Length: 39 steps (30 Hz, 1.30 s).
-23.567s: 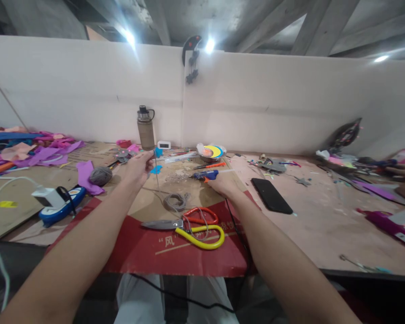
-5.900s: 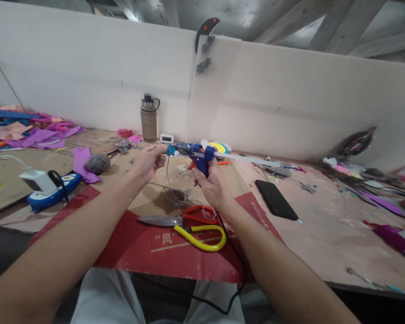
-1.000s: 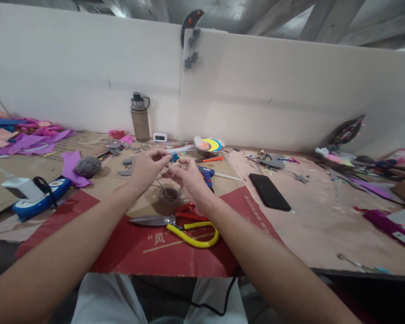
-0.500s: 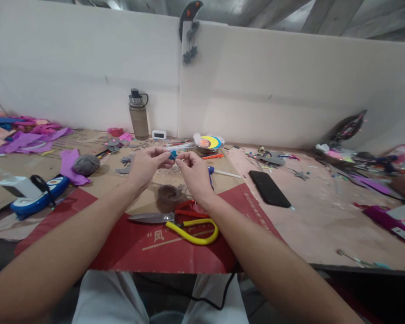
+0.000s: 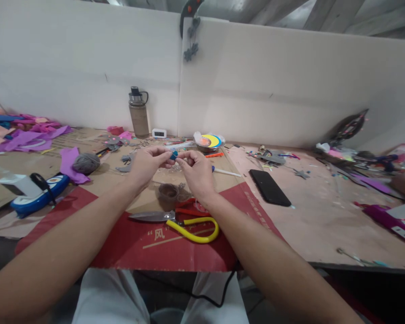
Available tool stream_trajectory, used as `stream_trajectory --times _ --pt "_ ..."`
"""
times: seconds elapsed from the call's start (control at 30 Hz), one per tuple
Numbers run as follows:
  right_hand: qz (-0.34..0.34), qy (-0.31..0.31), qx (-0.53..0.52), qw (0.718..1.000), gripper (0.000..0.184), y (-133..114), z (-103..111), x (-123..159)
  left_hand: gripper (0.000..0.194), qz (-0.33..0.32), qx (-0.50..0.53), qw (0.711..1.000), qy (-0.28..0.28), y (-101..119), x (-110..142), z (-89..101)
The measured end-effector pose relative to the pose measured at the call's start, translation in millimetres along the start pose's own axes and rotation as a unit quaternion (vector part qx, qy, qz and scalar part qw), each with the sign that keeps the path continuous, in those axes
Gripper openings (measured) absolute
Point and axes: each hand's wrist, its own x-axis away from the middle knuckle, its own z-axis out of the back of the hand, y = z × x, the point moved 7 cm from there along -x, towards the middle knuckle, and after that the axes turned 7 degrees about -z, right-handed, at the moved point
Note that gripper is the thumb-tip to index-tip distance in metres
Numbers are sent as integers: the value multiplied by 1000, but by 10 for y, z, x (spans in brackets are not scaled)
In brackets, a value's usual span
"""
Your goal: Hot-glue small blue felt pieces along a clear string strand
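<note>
Delicately, the fingers of the left hand (image 5: 145, 167) and right hand (image 5: 198, 176), closed to a pinch, grip a small blue piece (image 5: 173, 155) between them, beyond the scissors (image 5: 180, 231) on the table (image 5: 317, 211), with a black phone (image 5: 269, 187) right of those scissors and a grey yarn ball (image 5: 86, 163) to their left.

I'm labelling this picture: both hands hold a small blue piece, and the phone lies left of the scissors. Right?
No: in the head view, the phone lies right of the scissors; the left hand and right hand do hold the blue piece.
</note>
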Motion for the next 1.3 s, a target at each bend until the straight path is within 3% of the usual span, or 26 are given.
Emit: stream_trajectory --times 0.13,0.27,0.37,0.43,0.53,0.63,0.77,0.87,1.03,1.3 --pt "-29 -20 -84 996 12 92 -66 -11 18 -68 -140 988 -12 96 14 11" --pt "-101 -67 -139 983 15 301 -223 -27 17 -196 -331 923 5 306 66 12" --pt "-138 -76 -152 976 26 386 -285 -18 13 -250 -394 885 14 420 105 -5" --pt "-164 -78 -230 956 35 391 -324 -4 12 -269 -415 869 15 476 126 -21" --pt "-203 -99 -364 903 44 333 -417 28 11 -290 -431 854 10 540 154 -59" --pt "-218 -110 -395 886 43 262 -445 50 10 -268 -399 877 17 544 147 -48" --pt "-150 -68 -288 943 27 176 -298 15 14 -145 -267 953 15 370 73 11" --pt "-79 -35 -171 982 11 92 -183 -7 17 -64 -160 985 -2 198 31 4" --pt "-18 -8 -81 997 5 -2 -86 -11 20 -8 -71 997 -13 36 -1 -19" --pt "27 15 -10 999 11 5 -48 -35 20 -9 -104 994 -24 34 16 -4"
